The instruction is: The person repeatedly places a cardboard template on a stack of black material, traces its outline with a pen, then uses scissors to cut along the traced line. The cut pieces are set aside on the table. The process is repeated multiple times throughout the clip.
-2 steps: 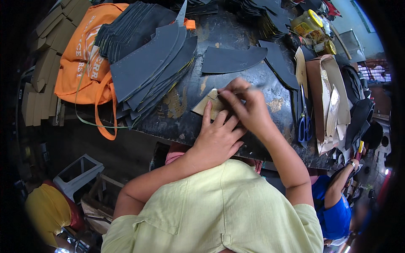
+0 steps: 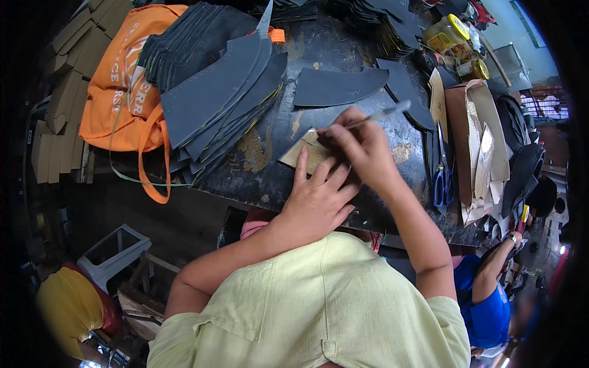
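Note:
My left hand lies with fingers spread over a small tan, flat template-like piece, holding it against the table. Its far corner and left side show; the rest is under my fingers. My right hand is closed in a pinch round a slim, silvery pen, whose back end slants up to the right. The pen's tip is hidden behind my fingers, close to the piece's far edge. Beyond my hands lies a single dark, curved cut piece.
A fanned stack of dark cut pieces lies left, beside an orange bag. Blue-handled scissors and a brown box with papers are at the right. Another person in blue works at lower right.
My right hand has shifted slightly, and the pen's back end has swung out to the right and up, showing more of it. My left hand stays in place.

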The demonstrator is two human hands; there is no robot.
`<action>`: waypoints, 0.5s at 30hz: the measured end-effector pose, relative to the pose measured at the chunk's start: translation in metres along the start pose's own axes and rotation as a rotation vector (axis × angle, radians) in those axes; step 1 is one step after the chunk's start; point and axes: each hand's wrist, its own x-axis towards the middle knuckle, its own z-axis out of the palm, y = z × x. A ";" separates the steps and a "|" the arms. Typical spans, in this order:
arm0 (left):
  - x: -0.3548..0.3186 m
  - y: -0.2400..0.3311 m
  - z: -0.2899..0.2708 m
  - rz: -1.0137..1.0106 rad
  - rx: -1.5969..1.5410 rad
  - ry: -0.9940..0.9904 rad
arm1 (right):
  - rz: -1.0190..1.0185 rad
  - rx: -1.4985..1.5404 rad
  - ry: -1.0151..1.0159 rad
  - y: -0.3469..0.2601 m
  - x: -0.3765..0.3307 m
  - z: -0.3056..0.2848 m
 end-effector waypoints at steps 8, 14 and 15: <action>-0.002 -0.002 0.005 0.009 0.009 0.010 | -0.032 -0.088 -0.051 -0.001 0.002 0.004; -0.003 -0.003 0.006 -0.016 0.011 -0.050 | -0.255 -0.120 -0.001 -0.003 0.004 0.015; -0.003 -0.003 0.006 -0.001 0.012 -0.031 | -0.293 -0.142 0.001 -0.002 0.003 0.017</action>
